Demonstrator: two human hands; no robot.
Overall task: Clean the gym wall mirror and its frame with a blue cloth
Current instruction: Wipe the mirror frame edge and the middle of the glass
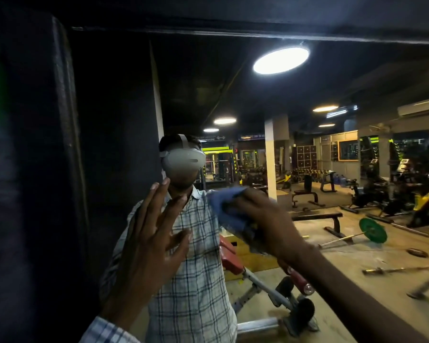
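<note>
The left hand (154, 233), at seven o'clock, is spread flat, holding nothing. Right of centre, the right hand (265, 219) grips the crumpled blue cloth (227, 201) against the glossy mirror (332, 154). The dark matte frame (67, 120) stands at nine o'clock.

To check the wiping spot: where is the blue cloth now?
Head view, just right of centre: the blue cloth is held against the mirror by the right hand.

Checked white shirt sleeve (107, 330), pale grey headset (183, 160)
</note>
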